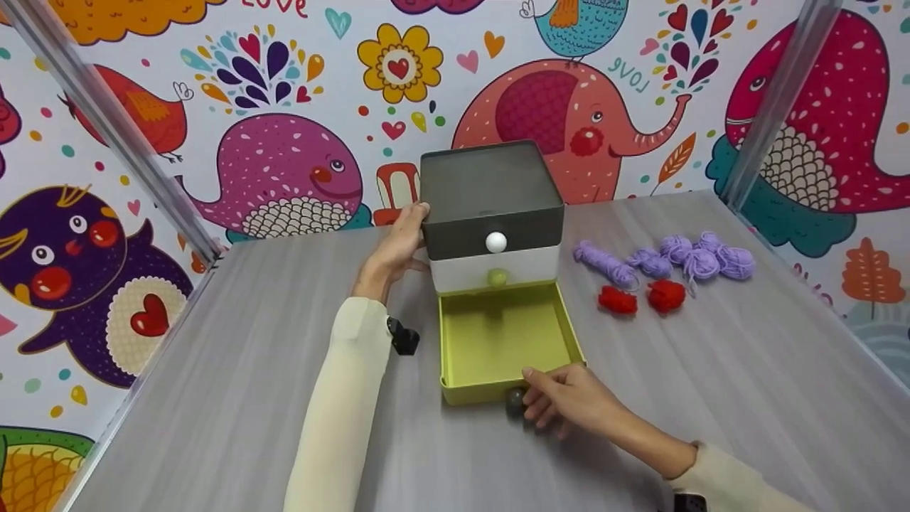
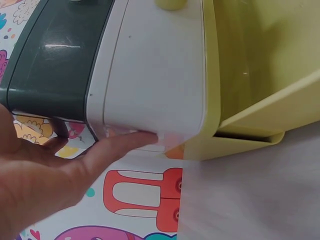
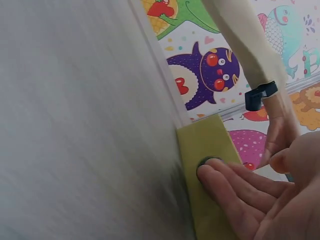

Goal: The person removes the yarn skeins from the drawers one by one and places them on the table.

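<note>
A small three-tier drawer cabinet (image 1: pixel 490 185) stands on the table, dark grey on top, white in the middle and yellow-green at the bottom. Its bottom drawer (image 1: pixel 473 394) is pulled out, with nothing visible inside. My left hand (image 1: pixel 397 247) rests against the cabinet's left side, thumb extended along the white tier (image 2: pixel 155 75) in the left wrist view. At the drawer's front, my right hand (image 1: pixel 579 402) touches the dark round knob (image 1: pixel 515 403) with extended fingers. The right wrist view shows those fingertips partly covering the knob, and the thumb (image 3: pixel 280 162) apart from it.
Right of the cabinet lie several purple yarn bundles (image 1: pixel 701 263) and two red ones, a left red bundle (image 1: pixel 617 301) and a right red bundle (image 1: pixel 666 296). Cartoon-printed panels (image 1: pixel 298 71) joined by metal posts (image 1: pixel 771 107) border the grey table (image 1: pixel 249 398).
</note>
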Available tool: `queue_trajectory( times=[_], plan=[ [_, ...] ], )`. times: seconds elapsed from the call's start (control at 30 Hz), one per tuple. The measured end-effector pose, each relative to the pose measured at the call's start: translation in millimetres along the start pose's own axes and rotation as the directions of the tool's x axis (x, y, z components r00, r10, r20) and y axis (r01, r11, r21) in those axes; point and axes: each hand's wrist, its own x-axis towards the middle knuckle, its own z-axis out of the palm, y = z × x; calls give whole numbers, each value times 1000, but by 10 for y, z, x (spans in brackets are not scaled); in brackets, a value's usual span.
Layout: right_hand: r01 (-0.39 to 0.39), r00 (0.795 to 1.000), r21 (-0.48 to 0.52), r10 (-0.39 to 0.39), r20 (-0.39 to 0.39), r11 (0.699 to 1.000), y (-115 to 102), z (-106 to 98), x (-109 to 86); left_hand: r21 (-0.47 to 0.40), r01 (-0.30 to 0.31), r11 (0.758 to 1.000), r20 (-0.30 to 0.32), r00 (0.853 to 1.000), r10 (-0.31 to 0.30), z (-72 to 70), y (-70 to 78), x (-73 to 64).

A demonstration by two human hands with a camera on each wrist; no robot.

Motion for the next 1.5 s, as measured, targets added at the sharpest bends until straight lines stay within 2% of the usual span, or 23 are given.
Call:
queue_trajectory(
  times=[0.23,0.47,0.77,0.9,1.03,1.1,1.2,1.5],
  plan=[
    [-83,993,6,82,87,997,36,18,14,-5,6,1000,-4,1000,-6,0,2,-1],
    [-176,969,51,164,183,983,71,25,66,-4,-3,1000,-7,1000,3,-11,9,1],
    [-249,943,144,206,260,958,126,56,89,-7,10,1000,-3,1000,-10,-5,-15,3],
    [-284,930,214,214,299,935,160,80,87,-10,13,1000,-10,1000,-13,3,-14,4],
    [-335,921,306,241,307,891,196,107,94,-7,13,1000,-13,1000,-13,8,-13,4],
    [-352,920,344,253,300,871,209,120,98,-3,13,1000,-15,1000,-13,7,-13,0],
    [-354,923,378,255,289,855,223,135,102,1,13,1000,-16,1000,-13,3,-8,-4],
    [-287,944,388,191,268,876,200,101,124,0,10,1000,-18,1000,-10,5,-1,1]
  ],
)
